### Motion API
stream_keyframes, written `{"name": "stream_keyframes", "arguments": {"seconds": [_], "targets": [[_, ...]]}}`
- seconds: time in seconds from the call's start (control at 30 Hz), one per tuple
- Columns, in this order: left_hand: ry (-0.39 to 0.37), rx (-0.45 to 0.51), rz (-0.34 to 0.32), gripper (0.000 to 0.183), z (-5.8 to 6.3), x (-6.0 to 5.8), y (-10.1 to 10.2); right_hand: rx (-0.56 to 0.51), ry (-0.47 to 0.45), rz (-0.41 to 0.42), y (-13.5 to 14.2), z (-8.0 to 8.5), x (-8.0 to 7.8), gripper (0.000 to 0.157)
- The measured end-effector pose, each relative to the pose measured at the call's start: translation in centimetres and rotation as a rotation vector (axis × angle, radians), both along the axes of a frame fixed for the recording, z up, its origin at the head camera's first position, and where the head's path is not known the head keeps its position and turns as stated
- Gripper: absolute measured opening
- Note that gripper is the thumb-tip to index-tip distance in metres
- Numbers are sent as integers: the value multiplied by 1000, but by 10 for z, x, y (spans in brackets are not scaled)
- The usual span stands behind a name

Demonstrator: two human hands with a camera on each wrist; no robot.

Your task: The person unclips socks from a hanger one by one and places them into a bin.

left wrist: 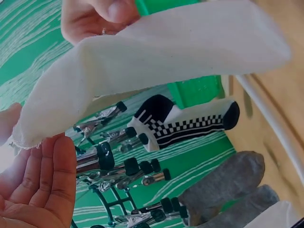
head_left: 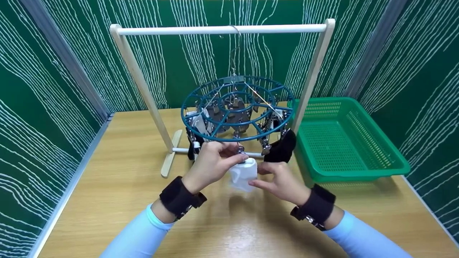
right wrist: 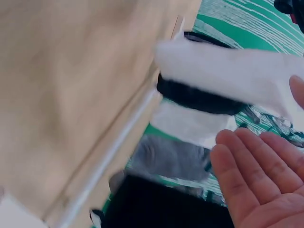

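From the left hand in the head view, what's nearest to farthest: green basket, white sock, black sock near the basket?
1. White sock, at the left hand's fingertips.
2. Black sock, off to the right.
3. Green basket, farther right.

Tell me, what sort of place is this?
Probably a small work booth rather than a lived-in room: green panels with white wavy lines close in a wooden table, and on it stands a little rack with a round clip hanger holding socks.

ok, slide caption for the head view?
Hands at a white sock below a round clip hanger, green basket at right.
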State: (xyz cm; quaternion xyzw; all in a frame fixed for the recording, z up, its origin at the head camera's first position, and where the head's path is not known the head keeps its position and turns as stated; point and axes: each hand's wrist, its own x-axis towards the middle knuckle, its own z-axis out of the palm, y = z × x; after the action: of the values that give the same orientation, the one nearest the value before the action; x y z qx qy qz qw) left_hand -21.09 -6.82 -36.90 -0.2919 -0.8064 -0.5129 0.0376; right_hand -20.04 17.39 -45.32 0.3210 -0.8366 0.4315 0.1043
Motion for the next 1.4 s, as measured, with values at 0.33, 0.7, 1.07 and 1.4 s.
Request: {"name": "stream_keyframes", "arguments": {"seconds": [0.33,0.7,1.07,1.4], "targets": [[37,34,12,20,-1,-2,3,-93,-172,9,-16,-1,-9,22],[97,75,50,20,-2,2,5,-173,-45,-56,-19,-5,-8,6],[151,71,48,14,-3,3,5,-163,-67,-48,-19,-6,-7,6],[182,103,58,11,-5,1,5,-178,-21,-12,-14,-19,-8,5]]}}
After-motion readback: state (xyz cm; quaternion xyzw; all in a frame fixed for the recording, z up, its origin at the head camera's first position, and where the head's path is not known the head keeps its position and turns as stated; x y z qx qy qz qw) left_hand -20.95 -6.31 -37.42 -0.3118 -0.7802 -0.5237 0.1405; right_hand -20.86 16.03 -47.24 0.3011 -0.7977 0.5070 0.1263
